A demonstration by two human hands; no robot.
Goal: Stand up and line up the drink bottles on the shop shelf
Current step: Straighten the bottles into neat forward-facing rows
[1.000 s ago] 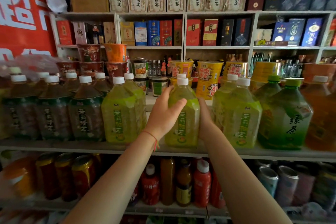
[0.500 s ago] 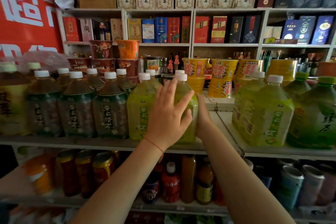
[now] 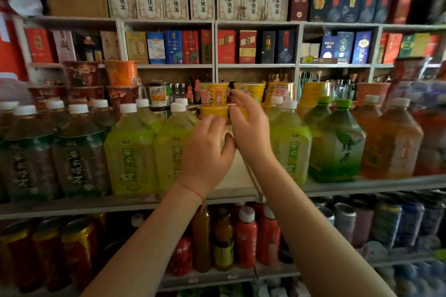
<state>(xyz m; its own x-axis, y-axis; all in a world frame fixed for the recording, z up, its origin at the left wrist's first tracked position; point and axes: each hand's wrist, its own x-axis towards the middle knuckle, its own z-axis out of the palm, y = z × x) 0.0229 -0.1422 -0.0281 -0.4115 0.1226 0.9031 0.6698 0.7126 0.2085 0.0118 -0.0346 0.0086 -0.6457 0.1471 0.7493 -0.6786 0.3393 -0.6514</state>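
Yellow-green tea bottles [image 3: 172, 149] upright at shelf [image 3: 362, 185] front, butted against matching neighbour [image 3: 130, 152] for straight row. Left hand [image 3: 207, 154] spread, fingers relaxed beside bottle, gripping nothing. Right hand [image 3: 251, 128] likewise loose, over gap before next green bottle [image 3: 290, 144].

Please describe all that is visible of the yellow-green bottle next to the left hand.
The yellow-green bottle is clear plastic with squarish shoulders, a white screw cap and a green-yellow label with vertical characters. It stands upright on the shelf, pressed beside another bottle alike on its left. The left hand covers its right edge; whether they touch is unclear.
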